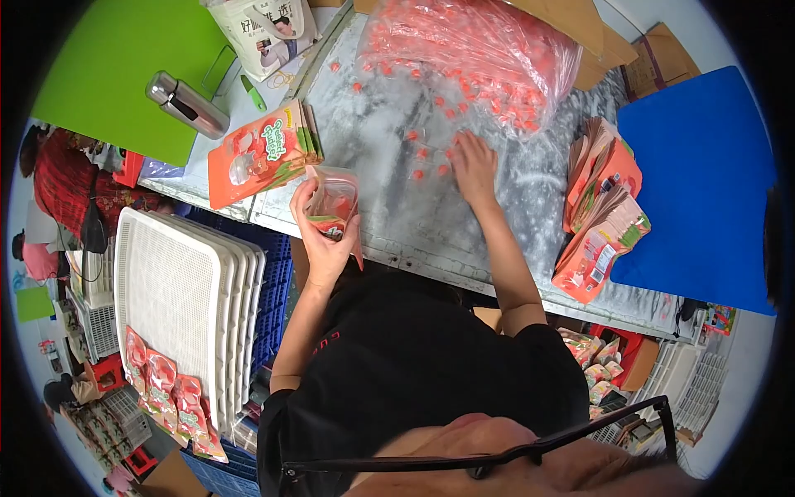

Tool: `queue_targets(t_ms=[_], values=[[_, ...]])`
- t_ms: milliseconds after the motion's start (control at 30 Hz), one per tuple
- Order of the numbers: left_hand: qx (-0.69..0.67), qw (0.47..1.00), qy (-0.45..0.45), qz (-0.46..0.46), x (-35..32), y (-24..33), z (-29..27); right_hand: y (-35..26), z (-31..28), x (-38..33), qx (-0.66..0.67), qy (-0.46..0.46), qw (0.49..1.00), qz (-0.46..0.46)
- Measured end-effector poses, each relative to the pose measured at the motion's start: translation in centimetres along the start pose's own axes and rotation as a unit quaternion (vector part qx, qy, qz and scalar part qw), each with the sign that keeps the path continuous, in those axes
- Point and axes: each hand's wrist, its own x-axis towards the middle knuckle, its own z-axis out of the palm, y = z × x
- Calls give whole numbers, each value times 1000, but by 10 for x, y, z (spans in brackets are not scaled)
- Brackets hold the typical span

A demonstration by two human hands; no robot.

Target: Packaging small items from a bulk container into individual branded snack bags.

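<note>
My left hand [323, 244] is closed around a red and clear plastic pouch [339, 192] and holds it upright near the table's front edge. The pouch's top is spread apart. Farther right, my right hand [475, 170] reaches down to the tabletop with its fingers apart, beside small red wrapped candies [418, 174]. Whether a fingertip touches one is hard to see. Beyond it lies a large clear plastic bag [472, 50] of the same red pieces, some spilling out toward me. A stack of flat red pouches [261, 153] lies just left of my left hand.
More pouches [600, 240] lie in fanned stacks at the table's right, against a blue panel [704, 182]. A steel flask [189, 105], a green cutter [252, 93] and a white bag [263, 33] stand far left. Stacked white trays [170, 273] hold filled pouches [161, 381].
</note>
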Motion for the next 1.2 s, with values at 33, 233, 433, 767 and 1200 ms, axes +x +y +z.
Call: queue_targets(t_ms=[33,233,433,767,1200], values=[[1,1000,0,0,0,0,0,-8,3,-4,-90,-2,995,-52],[0,1000,-1,1,0,0,2,-60,24,-4,-152,-20,978,-139],[-1,1000,1,2,0,1,0,-72,44,14,-86,-11,977,-195],[4,997,-11,76,7,10,17,-43,66,18,178,50,972,-148],[31,992,-13,122,4,15,47,-203,-47,12,776,-8,630,29]])
